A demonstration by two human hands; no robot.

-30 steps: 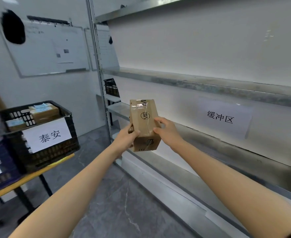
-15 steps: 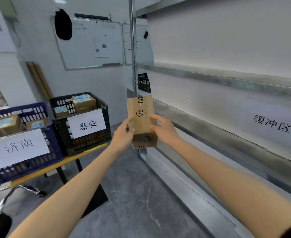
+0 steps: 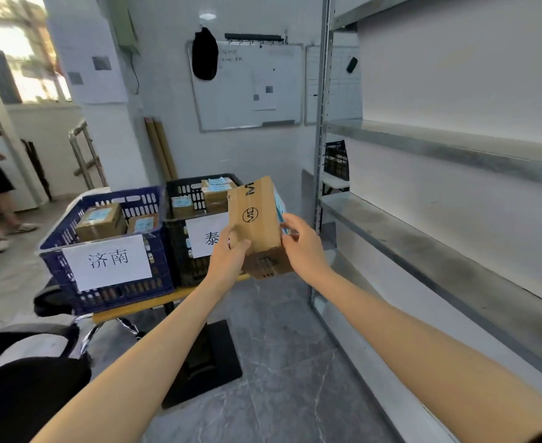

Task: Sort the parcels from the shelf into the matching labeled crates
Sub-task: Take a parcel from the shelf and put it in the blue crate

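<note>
As left hand (image 3: 228, 258), right hand (image 3: 305, 247) grip parcel (image 3: 257, 223)

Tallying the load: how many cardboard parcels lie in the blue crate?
2 in the blue plastic crate: a larger cardboard parcel left, a smaller cardboard parcel right; others may hide beneath.

Single head-worn view, wide-angle. Aimed forward and down along both forearms. Close in on left hand (image 3: 228, 262) and right hand (image 3: 305, 247) at frame centre, both gripping parcel (image 3: 258, 219). Facing blue crate (image 3: 161, 266) and black crate (image 3: 179, 257) on bench (image 3: 142, 306) just beyond, then whiteboard (image 3: 247, 87) on far wall. Skimming along shelf (image 3: 423, 251) at right; looking steeply down at floor (image 3: 279, 362) in lower middle.
</note>
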